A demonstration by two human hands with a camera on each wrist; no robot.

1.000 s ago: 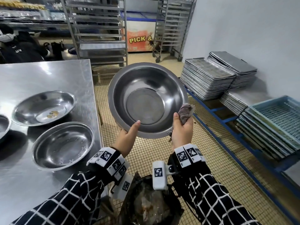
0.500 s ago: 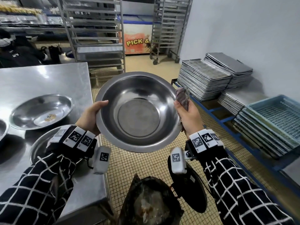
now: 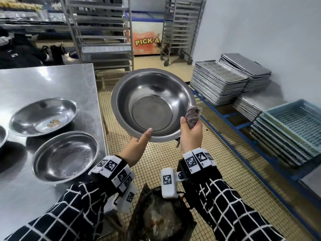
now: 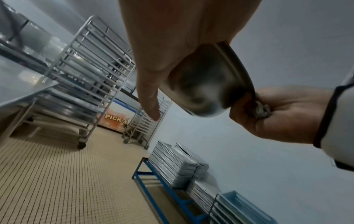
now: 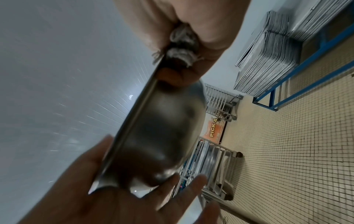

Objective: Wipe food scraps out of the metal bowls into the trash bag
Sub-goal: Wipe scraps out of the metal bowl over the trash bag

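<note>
I hold a large metal bowl in the air above the black trash bag, its wiped inside tilted toward me. My left hand pinches the near rim, thumb inside and fingers spread behind the bowl. My right hand grips a bunched grey cloth and presses it against the rim at the lower right. On the steel table lie a bowl with yellow scraps and a shallow bowl.
A third bowl's edge shows at the far left. Stacks of metal trays and blue crates sit on a low blue rack to the right. Wheeled tray racks stand behind, on a tiled floor.
Half a second ago my left hand gripped the bowl's left rim and my right hand was at its right rim. Both hands are now at the near lower rim, and the bowl sits further right.
</note>
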